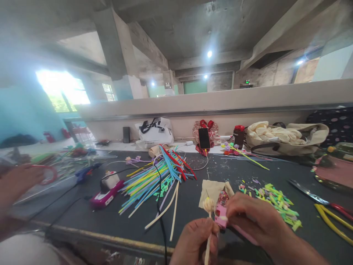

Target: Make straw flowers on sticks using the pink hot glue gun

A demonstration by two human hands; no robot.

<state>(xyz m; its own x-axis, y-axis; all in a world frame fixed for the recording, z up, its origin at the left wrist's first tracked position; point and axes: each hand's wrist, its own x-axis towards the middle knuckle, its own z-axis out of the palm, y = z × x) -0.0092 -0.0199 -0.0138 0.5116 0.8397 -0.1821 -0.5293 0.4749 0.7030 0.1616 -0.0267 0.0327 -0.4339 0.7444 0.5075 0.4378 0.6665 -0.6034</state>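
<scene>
My left hand (197, 239) is closed round a cream fuzzy stem, like a chenille stem, with a cream flower-like head (208, 205) at its upper end. Just to the right, my right hand (253, 217) is bent with its fingertips pinched together against a pink tool with a glittery part, which looks like a hot glue gun (221, 209). A small pale piece shows by those fingertips, too small to name. Part of the pink tool is hidden under my right hand. Behind both lies a beige cloth (205, 187).
Loose coloured chenille stems (154, 180) lie left of my hands, crossed by a black cable. Short cut pieces (275, 202) and yellow-and-red-handled scissors (322, 202) are to the right. A magenta power strip (106, 197), a propped phone (204, 139) and another person's hand (22, 180) also show.
</scene>
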